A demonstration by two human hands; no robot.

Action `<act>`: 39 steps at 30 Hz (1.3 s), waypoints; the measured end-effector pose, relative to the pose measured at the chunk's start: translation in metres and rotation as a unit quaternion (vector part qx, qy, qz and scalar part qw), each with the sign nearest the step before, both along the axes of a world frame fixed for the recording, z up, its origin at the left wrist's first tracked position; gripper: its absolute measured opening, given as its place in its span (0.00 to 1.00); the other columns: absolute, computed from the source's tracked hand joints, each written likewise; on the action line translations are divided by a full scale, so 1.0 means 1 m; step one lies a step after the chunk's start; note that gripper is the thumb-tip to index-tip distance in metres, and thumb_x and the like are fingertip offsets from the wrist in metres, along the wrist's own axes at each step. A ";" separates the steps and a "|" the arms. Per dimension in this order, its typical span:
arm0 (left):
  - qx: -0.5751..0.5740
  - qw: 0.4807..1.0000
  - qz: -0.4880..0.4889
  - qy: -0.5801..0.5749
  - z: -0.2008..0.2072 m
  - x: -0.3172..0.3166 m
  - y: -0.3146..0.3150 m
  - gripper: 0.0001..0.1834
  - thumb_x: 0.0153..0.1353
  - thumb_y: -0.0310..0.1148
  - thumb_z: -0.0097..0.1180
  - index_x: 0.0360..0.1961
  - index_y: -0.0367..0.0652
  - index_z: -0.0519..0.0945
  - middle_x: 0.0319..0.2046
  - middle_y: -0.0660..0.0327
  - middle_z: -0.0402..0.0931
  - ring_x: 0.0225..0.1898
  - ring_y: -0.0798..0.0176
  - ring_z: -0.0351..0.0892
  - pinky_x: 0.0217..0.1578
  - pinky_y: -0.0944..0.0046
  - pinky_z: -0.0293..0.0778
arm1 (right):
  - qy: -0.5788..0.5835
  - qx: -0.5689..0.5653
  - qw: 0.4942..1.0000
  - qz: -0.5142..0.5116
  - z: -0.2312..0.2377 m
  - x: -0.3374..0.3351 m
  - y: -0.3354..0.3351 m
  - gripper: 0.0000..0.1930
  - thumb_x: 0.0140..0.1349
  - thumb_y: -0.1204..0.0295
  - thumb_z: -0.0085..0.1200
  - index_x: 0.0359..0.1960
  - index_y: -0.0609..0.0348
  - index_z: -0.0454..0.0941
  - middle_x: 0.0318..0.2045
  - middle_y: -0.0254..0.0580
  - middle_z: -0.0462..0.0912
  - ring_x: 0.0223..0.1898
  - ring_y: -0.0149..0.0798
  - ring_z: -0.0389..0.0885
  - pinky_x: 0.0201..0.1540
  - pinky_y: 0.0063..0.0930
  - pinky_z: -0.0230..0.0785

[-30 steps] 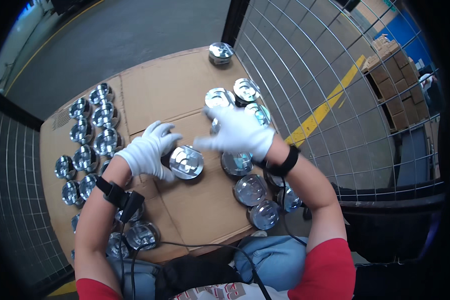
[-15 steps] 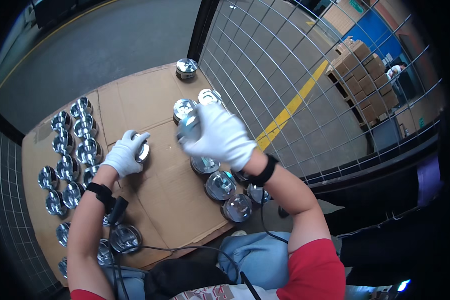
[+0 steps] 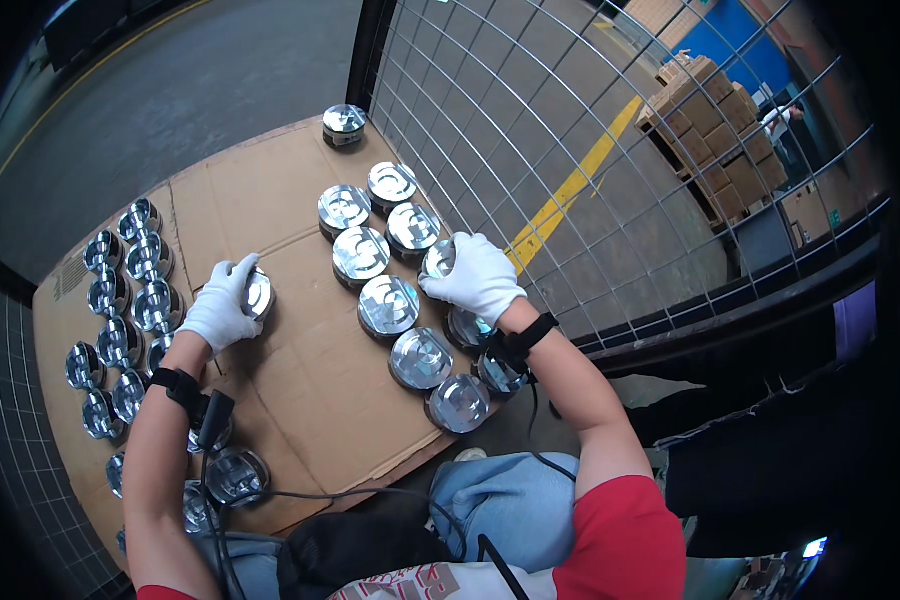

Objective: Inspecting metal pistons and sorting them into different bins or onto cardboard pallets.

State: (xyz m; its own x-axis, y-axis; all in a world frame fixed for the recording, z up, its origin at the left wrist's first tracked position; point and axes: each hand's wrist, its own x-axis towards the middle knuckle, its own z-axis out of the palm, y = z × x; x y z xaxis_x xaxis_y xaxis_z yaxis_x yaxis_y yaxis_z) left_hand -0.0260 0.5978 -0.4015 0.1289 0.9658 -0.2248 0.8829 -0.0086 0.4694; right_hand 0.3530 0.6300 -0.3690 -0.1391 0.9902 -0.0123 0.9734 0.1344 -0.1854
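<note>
My left hand [image 3: 222, 305], in a white glove, is closed around a shiny metal piston [image 3: 259, 296] over the middle of the cardboard. To the right, my white-gloved right hand [image 3: 478, 277] grips another piston [image 3: 437, 259] at the outer edge of the right-hand group. That group stands crown up in rough rows, with one piston [image 3: 389, 306] just left of my right hand. Beyond my left wrist, several pistons [image 3: 157, 306] lie on their sides in columns, showing skirts and pin bores. My left forearm hides part of them.
Brown cardboard [image 3: 300, 375] covers the work surface. A lone piston [image 3: 344, 125] stands at its far corner. Wire mesh [image 3: 530, 120] rises along the right side. A black cable [image 3: 360, 495] crosses near my lap. Outside are stacked cartons [image 3: 710, 130] and a person [image 3: 782, 120].
My right hand has brought its piston down and to the right, to the outer row of the right-hand group. My left hand keeps its piston; the whole view has shifted slightly.
</note>
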 end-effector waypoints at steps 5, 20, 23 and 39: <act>0.020 1.000 -0.014 0.020 -0.002 0.001 -0.001 0.54 0.33 0.32 0.70 0.68 0.51 0.63 0.56 0.45 0.68 0.56 0.39 0.73 0.57 0.53 0.74 | -0.001 -0.030 1.000 -0.009 -0.006 -0.001 0.007 0.37 0.42 0.44 0.67 0.45 0.65 0.77 0.43 0.61 0.80 0.45 0.56 0.83 0.48 0.42 0.77; -0.027 0.999 -0.025 -0.015 -0.014 -0.019 0.012 0.64 0.29 0.34 0.76 0.73 0.49 0.56 0.60 0.47 0.65 0.62 0.43 0.69 0.63 0.56 0.67 | -0.019 -0.043 0.999 0.022 0.058 0.019 0.015 0.39 0.49 0.40 0.64 0.50 0.66 0.79 0.47 0.62 0.82 0.49 0.56 0.83 0.54 0.42 0.75; -0.032 0.999 -0.010 -0.015 -0.017 -0.021 0.007 0.64 0.28 0.34 0.76 0.73 0.47 0.57 0.59 0.47 0.67 0.61 0.44 0.70 0.63 0.56 0.68 | -0.061 -0.056 0.996 0.015 0.068 0.015 -0.001 0.37 0.48 0.41 0.65 0.47 0.65 0.81 0.43 0.59 0.85 0.45 0.55 0.85 0.50 0.42 0.77; -0.016 0.997 -0.031 -0.064 -0.033 -0.034 0.014 0.62 0.30 0.32 0.75 0.72 0.49 0.58 0.59 0.47 0.69 0.61 0.44 0.71 0.62 0.56 0.70 | -0.103 -0.186 0.977 0.024 0.011 0.025 -0.052 0.37 0.40 0.47 0.70 0.46 0.66 0.79 0.43 0.58 0.84 0.46 0.54 0.84 0.50 0.39 0.77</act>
